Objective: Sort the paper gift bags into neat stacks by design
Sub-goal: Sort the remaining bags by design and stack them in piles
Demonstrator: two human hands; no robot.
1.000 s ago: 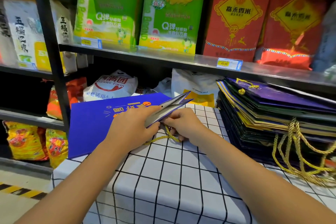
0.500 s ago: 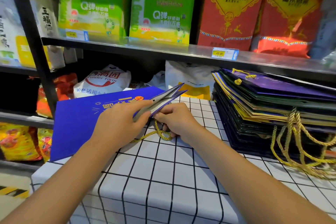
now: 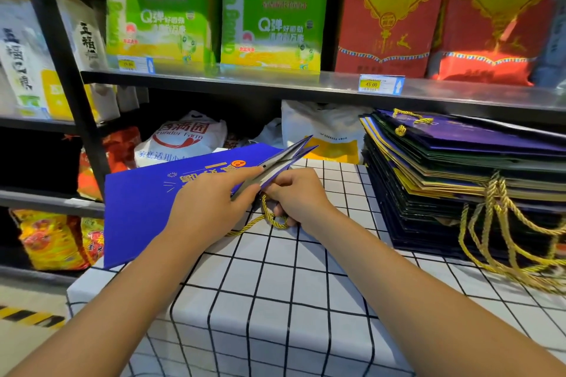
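Step in hand, as I read it: flattening 1 blue bag (image 3: 147, 202) and tucking its gold cord (image 3: 269, 217) in before it lies as the start of a stack. The bag sits at center-left of the frame, on the left part of the checked table (image 3: 275, 300), its far left edge hanging past the table's corner. Its open mouth points toward upper right, w/ the flaps parted.

Left hand (image 3: 208, 208): fingers curled over the bag's upper flap, pinching it by the mouth. Right hand (image 3: 294, 193): fingers clenched around the lower flap and the cord loop, which curls out under the hand.

The unsorted pile (image 3: 453, 180), mixed purple, green and gold-edged bags, sits at right of frame, cords dangling off its front, well apart from the blue bag.

Next move prob. calls for pushing the cord inside, pressing the flaps shut, squaring the bag flat, then reaching right for another.

Vs 0.5 s ago: hands, grip and bag much the same; cord loop about as before. View has shifted only a little.
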